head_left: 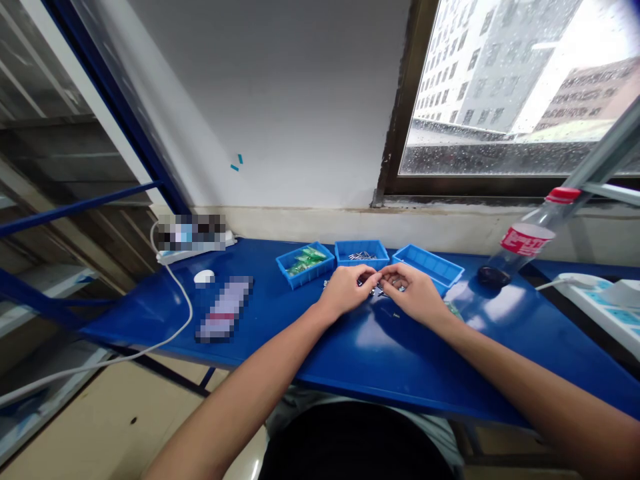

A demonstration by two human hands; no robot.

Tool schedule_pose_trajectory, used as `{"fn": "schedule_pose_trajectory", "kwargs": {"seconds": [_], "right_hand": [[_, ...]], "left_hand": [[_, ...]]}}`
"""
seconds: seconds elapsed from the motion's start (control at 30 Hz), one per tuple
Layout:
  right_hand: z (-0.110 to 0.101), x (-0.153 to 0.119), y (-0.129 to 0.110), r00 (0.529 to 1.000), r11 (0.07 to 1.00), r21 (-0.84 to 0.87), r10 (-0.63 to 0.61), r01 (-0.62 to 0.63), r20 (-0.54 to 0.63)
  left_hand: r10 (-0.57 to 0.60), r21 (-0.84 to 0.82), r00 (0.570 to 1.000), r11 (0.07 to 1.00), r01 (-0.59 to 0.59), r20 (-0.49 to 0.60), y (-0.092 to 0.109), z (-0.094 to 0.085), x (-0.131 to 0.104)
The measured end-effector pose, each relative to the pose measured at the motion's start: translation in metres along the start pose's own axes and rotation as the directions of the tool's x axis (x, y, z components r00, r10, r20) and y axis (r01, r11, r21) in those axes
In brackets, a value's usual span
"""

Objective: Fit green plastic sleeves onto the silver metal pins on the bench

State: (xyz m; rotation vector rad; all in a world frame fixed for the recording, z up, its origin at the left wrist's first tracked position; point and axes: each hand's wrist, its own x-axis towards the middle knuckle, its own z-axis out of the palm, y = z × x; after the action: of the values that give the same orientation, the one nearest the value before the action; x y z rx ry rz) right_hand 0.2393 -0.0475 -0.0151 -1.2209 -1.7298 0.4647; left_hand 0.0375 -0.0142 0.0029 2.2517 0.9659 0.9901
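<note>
My left hand (351,288) and my right hand (407,290) meet fingertip to fingertip above the blue table, in front of the bins. Both are closed in a pinch; whatever lies between the fingers is too small to name. Small shiny metal pieces (379,291) show on the table between and behind my hands. The left blue bin (306,275) holds green pieces. In the middle blue bin (361,252) lie several thin metal pins. The right blue bin (431,267) is partly covered by my right hand. Beneath my hands sits a tiny yellowish bit (395,315).
A plastic bottle (527,237) with a red cap and dark contents stands at the right. Power strips lie at the far right (600,307) and back left (200,248), with a white cable (185,293) trailing. A blurred-out flat object (226,310) and a white round thing (204,276) lie left.
</note>
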Motion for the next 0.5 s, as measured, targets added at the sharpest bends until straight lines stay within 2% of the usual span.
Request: {"fn": "schedule_pose_trajectory", "kwargs": {"seconds": [0.17, 0.3, 0.5], "right_hand": [[0.000, 0.000, 0.001, 1.000, 0.999, 0.047, 0.000, 0.000, 0.003], [0.000, -0.001, 0.000, 1.000, 0.998, 0.067, 0.008, -0.010, 0.028], [0.001, -0.001, -0.002, 0.997, 0.989, 0.127, 0.072, -0.073, 0.012]], "left_hand": [[-0.024, -0.039, 0.999, 0.999, 0.025, 0.031, -0.001, 0.000, 0.000], [-0.025, -0.087, 1.000, 0.996, 0.025, 0.008, -0.007, 0.004, 0.001], [0.019, -0.048, 1.000, 0.999, -0.019, 0.000, -0.011, 0.004, 0.001]]}}
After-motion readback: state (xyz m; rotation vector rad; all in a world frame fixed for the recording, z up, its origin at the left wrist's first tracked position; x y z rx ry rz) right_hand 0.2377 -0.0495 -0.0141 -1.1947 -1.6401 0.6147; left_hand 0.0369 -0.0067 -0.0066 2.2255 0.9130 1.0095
